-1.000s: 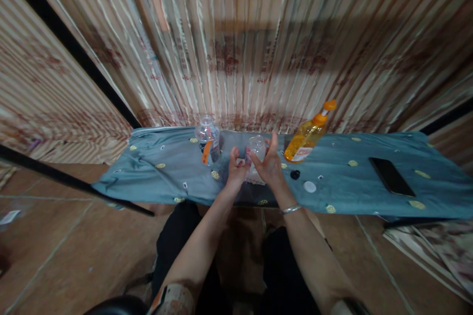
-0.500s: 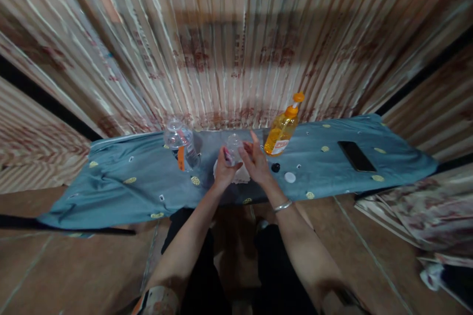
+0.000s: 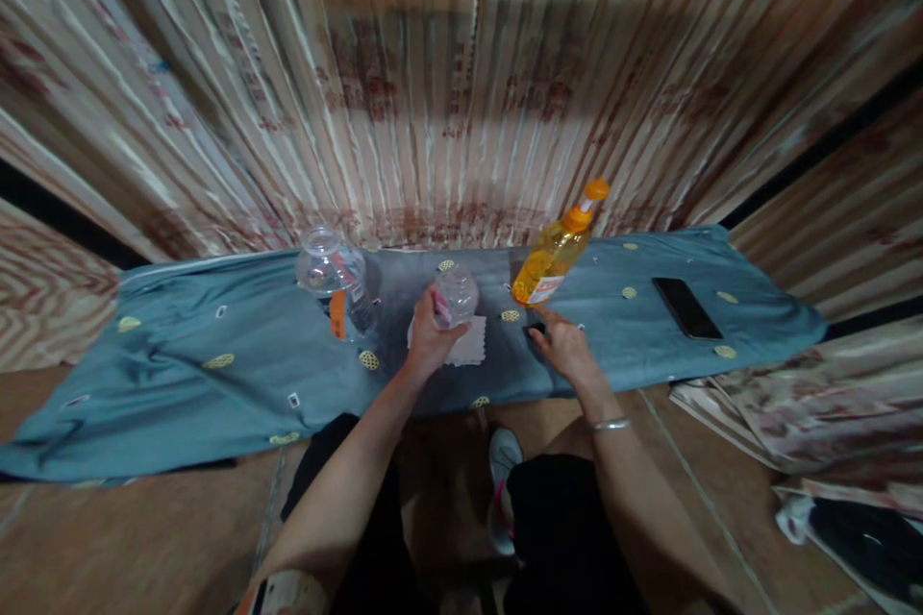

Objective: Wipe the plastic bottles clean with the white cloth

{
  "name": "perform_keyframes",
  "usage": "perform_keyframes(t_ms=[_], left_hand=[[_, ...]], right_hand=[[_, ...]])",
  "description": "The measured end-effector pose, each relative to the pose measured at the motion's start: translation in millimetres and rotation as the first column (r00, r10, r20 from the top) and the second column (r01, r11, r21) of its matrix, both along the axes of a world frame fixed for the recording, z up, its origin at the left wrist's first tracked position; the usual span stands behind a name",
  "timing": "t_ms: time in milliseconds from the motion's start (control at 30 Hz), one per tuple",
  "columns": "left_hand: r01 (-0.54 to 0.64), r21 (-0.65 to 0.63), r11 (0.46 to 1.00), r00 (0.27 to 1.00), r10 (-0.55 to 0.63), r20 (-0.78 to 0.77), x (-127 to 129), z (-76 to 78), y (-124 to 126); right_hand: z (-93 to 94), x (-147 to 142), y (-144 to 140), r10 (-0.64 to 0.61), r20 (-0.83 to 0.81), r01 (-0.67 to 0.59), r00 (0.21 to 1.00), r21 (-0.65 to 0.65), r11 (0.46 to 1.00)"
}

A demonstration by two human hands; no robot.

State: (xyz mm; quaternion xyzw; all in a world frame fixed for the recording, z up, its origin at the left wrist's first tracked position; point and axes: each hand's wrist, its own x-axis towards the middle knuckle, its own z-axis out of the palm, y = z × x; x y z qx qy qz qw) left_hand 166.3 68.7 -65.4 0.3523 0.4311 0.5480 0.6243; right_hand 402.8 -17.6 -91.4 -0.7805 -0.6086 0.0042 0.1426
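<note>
My left hand point(image 3: 431, 334) is wrapped round a clear plastic bottle point(image 3: 459, 292), which it holds over a white cloth point(image 3: 470, 344) with a scalloped edge. Thumb and forefinger of my right hand point(image 3: 564, 344) close round a small black cap point(image 3: 535, 331) on the table. Just behind that hand stands a pump bottle point(image 3: 544, 264) of yellow-orange liquid with an orange top. A larger clear bottle point(image 3: 336, 283) with an orange and dark label, its top uncapped, stands left of my left hand.
A blue-green patterned cloth point(image 3: 237, 307) covers the narrow table. The black phone point(image 3: 686, 308) lies towards the right end. Behind the table hangs a striped curtain point(image 3: 433, 115), with dark poles at both sides.
My right hand has left the clear bottle and moved right and down to the black cap. The left hand keeps the bottle. The white disc near the cap is now out of sight.
</note>
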Motion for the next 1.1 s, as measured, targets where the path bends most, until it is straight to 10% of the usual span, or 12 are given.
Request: perform_keyframes(t_ms=[333,533,767,933,1100], left_hand=[[0.049,0.057,0.997,0.999,-0.050,0.005,-2,-3.2,-3],[0.029,0.336,0.941,1.000,-0.024,-0.019,-7,1.3,-2],[0.410,0.619,0.670,0.807,0.050,-0.588,-9,-27.5,25],[0.359,0.526,0.771,0.807,0.026,-0.590,-6,-39.0,24],[0.334,0.482,0.810,0.816,0.007,-0.578,-2,-41.2,20]], right_hand=[[-6.9,-6,9,0.024,0.100,-0.003,0.995,-0.201,0.980],[6.4,-10,-1,-0.049,-0.108,0.052,0.993,0.029,0.998],[88.1,-36,1,0.214,-0.388,-0.097,0.897,0.299,0.949],[162.8,-60,32,0.417,-0.221,-0.383,0.882,0.182,0.906],[197.1,-81,58,0.593,-0.006,-0.593,0.805,-0.028,0.805]])
